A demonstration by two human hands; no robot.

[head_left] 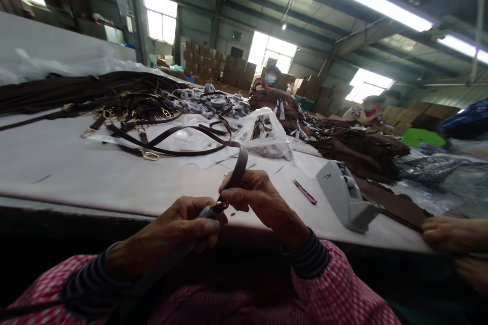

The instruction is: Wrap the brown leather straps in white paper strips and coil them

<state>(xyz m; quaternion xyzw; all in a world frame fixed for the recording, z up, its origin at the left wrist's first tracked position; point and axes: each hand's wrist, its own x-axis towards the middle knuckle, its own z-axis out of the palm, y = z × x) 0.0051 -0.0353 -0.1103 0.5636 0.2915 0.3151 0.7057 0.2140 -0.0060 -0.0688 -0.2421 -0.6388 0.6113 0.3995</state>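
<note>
My left hand (179,228) is closed around the end of a dark brown strap (238,165) at a small metal fitting (220,207). My right hand (259,198) pinches the same strap just above that fitting. From my hands the strap rises and loops back across the white table (76,172) toward a pile of brown straps with brass clasps (114,101). Both my sleeves are red-checked with dark striped cuffs.
A grey tape dispenser (345,195) and a small red-handled tool (304,192) lie to the right. A clear plastic bag (263,134) of parts sits beyond. Another person's hands (453,233) rest at the right edge. Two people work farther back among brown material and stacked cartons.
</note>
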